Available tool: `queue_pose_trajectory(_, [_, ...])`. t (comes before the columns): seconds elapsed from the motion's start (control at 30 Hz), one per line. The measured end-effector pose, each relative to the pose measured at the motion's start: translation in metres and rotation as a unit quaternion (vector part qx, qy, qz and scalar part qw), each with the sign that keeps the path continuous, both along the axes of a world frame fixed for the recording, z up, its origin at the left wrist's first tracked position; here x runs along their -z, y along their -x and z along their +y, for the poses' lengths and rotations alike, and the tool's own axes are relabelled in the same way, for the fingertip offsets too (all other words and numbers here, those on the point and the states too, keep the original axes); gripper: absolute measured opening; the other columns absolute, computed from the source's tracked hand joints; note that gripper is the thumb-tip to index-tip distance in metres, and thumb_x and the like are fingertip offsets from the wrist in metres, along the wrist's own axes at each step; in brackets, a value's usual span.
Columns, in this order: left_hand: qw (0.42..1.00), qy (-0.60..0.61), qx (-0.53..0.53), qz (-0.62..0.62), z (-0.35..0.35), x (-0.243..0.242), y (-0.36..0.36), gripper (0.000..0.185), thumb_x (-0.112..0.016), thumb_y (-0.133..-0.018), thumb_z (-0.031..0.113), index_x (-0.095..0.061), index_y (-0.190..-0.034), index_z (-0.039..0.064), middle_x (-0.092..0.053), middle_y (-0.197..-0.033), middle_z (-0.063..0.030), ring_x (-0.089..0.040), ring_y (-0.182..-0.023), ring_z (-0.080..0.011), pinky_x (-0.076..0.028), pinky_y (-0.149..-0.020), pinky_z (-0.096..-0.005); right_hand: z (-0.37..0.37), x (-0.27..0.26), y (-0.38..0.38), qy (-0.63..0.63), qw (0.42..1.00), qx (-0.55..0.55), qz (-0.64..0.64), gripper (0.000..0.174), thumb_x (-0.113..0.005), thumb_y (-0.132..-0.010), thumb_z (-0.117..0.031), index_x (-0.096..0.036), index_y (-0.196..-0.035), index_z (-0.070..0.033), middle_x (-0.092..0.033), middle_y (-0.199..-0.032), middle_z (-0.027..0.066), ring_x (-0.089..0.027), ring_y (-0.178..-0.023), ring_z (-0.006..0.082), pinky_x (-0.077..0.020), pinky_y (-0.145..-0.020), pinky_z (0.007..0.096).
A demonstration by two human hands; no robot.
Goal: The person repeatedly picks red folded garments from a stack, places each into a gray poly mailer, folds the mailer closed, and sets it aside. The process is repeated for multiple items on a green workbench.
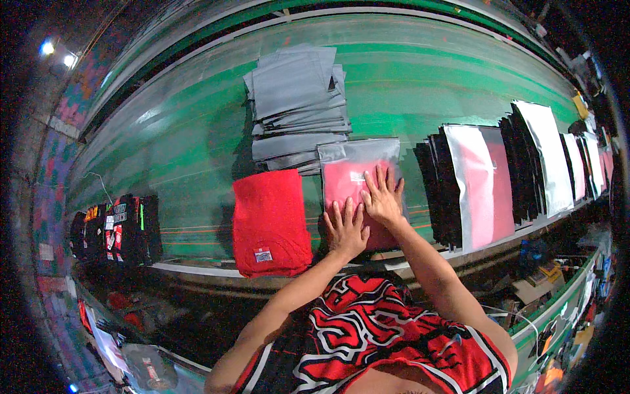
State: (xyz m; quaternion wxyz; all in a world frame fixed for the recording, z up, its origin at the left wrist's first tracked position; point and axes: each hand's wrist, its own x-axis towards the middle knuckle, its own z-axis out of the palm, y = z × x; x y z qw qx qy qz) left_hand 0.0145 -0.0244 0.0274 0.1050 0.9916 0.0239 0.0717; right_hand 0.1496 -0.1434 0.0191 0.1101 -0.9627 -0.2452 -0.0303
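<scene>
A frosted plastic bag (359, 150) with a folded red garment inside lies flat before me. Both palms rest on it with fingers spread: my left hand (348, 231) on its lower left part, my right hand (384, 197) higher on the right. Neither hand grips anything. Just left of the bag sits a stack of folded red garments (268, 214) with a small label on its lower part. Behind these, an uneven pile of grey-looking flat plastic bags (295, 93) is heaped on the green table (197, 123).
On the right stand several stacks of bagged garments, the nearest topped by a glossy bag (475, 182), another by a white one (549, 157). Dark printed garments (118, 226) are stacked at the far left. The table's near edge (197, 269) runs close to my body.
</scene>
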Motion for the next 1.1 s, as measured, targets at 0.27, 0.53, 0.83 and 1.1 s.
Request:
queue_pose_trajectory(0.27, [0.992, -0.100, 0.006, 0.072, 0.002, 0.018, -0.003, 0.070, -0.057, -0.095, 0.027, -0.034, -0.160, 0.017, -0.016, -0.171, -0.0181, -0.010, -0.154, -0.0543, -0.009, -0.114, -0.0814, 0.028, -0.007, -0.060, 0.001, 0.998, 0.046, 0.042, 0.069, -0.039, -0.102, -0.063, -0.041, -0.159, -0.025, -0.021, -0.171, 0.0139, -0.014, -0.156, 0.0451, -0.0123, -0.117, 0.0760])
queue_pose_trajectory(0.53, [0.998, 0.054, -0.033, 0.011, 0.015, 0.009, -0.050, 0.064, -0.050, -0.102, 0.037, -0.038, -0.158, 0.010, -0.018, -0.170, -0.0200, -0.011, -0.156, -0.0471, -0.004, -0.118, -0.0764, 0.028, 0.002, -0.061, -0.022, 0.999, 0.045, 0.009, 0.068, -0.044, -0.100, -0.063, -0.044, -0.157, -0.027, -0.026, -0.169, 0.0139, -0.018, -0.155, 0.0458, -0.0133, -0.117, 0.0757])
queue_pose_trajectory(0.83, [0.995, 0.005, -0.099, -0.017, 0.044, 0.003, -0.132, 0.059, -0.059, -0.095, 0.036, -0.053, -0.143, 0.003, -0.043, -0.156, -0.0171, -0.036, -0.145, -0.0399, -0.018, -0.116, -0.0693, 0.028, -0.006, -0.062, -0.005, 0.998, 0.052, 0.028, 0.067, -0.045, -0.099, -0.064, -0.048, -0.155, -0.027, -0.032, -0.167, 0.0140, -0.023, -0.153, 0.0450, -0.0163, -0.116, 0.0752])
queue_pose_trajectory(1.1, [0.995, 0.000, -0.008, -0.098, 0.089, -0.015, -0.203, 0.027, -0.067, -0.093, 0.020, -0.069, -0.116, 0.006, -0.057, -0.124, -0.0097, -0.050, -0.124, -0.0297, -0.034, -0.104, -0.0566, 0.028, -0.006, -0.062, -0.012, 0.997, 0.058, 0.048, 0.069, -0.046, -0.097, -0.064, -0.045, -0.156, -0.029, -0.028, -0.169, 0.0113, -0.019, -0.155, 0.0430, -0.0095, -0.119, 0.0747])
